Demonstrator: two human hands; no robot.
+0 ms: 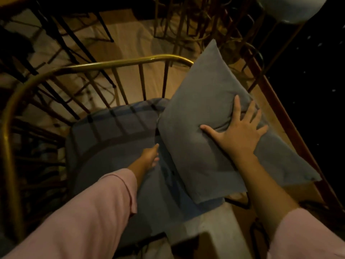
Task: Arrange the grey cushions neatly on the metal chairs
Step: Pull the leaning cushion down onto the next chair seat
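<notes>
A grey cushion [201, 101] leans tilted over the right side of a gold metal chair [56, 71] with a curved, barred back. My right hand [240, 133] lies flat on the cushion's face, fingers spread, pressing a dent into it. My left hand [150, 156] reaches along the cushion's lower left edge, fingers curled at the fabric; whether it grips the edge cannot be told. A round grey seat pad [112, 135] covers the chair seat beneath, striped by the bars' shadows.
More metal chairs [186, 19] and dark frames [61, 34] crowd the tan floor behind. A red-brown rail [280, 109] runs diagonally at the right. A pale round object [289, 8] sits at the top right. A light block [214, 225] lies below the seat.
</notes>
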